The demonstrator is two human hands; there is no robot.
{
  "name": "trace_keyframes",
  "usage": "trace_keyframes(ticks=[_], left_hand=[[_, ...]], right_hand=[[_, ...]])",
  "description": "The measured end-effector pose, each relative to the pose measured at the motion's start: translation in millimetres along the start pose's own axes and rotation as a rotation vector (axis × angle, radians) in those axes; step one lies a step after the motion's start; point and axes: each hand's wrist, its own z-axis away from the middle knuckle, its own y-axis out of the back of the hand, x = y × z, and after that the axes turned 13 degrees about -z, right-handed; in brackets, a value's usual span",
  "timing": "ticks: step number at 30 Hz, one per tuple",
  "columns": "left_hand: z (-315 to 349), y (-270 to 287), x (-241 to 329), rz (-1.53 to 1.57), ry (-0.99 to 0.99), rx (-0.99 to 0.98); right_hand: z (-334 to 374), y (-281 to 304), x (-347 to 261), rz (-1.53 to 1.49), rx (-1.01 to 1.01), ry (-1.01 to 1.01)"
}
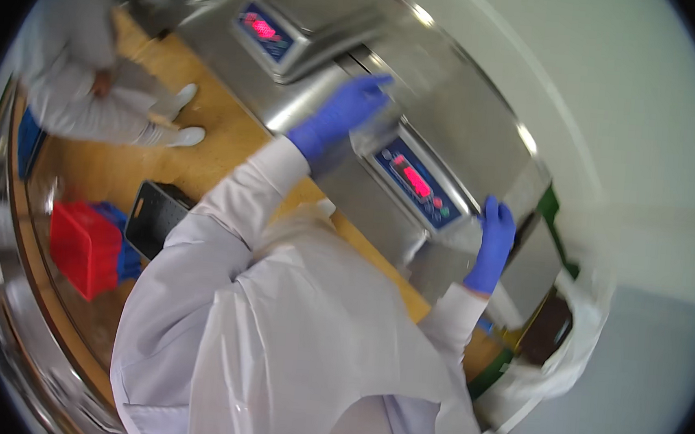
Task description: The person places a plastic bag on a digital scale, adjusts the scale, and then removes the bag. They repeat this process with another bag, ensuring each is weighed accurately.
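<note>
A tabletop scale (420,183) with a blue panel and a lit red display sits on the steel table in front of me. My left hand (341,117), in a blue glove, is at the scale's left end with its fingers stretched out. Motion blurs it, and whether it touches the scale I cannot tell. At the scale's right end my right hand (492,243), also gloved in blue, has its fingers extended beside the corner. Neither hand shows anything held.
A second scale (266,33) stands farther left on the steel table (464,87). On the floor at left are a red crate (85,247) and a dark crate (151,222). Another person (74,57) in white stands beyond. A white bag (574,349) hangs at the right.
</note>
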Motion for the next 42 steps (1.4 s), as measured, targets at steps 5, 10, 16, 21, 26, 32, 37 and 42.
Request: trace_keyframes(ticks=[5,10,16,21,26,32,37,42], left_hand=[[-70.4,35.2,-0.8,-0.217,0.056,-0.048],[-154.1,18.9,-8.6,-0.303,0.044,-0.096],[-223.6,-43.4,-46.6,-0.477,-0.031,-0.242],[-259.0,-87.8,-50.3,-0.791,-0.233,-0.341],[-269.5,-104.9,-45.7,-1.125,-0.283,-0.541],[-275.9,-106.9,-47.8,-1.17,-0.345,-0.681],[-273.9,-108.2,-48.5,-0.965,-0.152,-0.69],[-276.5,-111.1,-47.3,-0.89,-0.114,-0.684]], right_hand=[[-15.2,14.1,-11.3,0.069,0.0,-0.194],[-67.4,21.2,3.0,-0.096,0.207,-0.148],[-152.0,14.1,54.0,0.029,0.156,0.004],[-208.1,12.7,63.7,-0.284,0.185,-0.118],[-232.0,7.5,61.2,0.505,-0.006,-0.143],[-242.4,19.2,67.2,0.834,-0.227,0.024],[-238.9,21.8,67.4,0.506,-0.202,-0.021],[-236.1,16.9,50.1,0.388,-0.161,-0.268]])
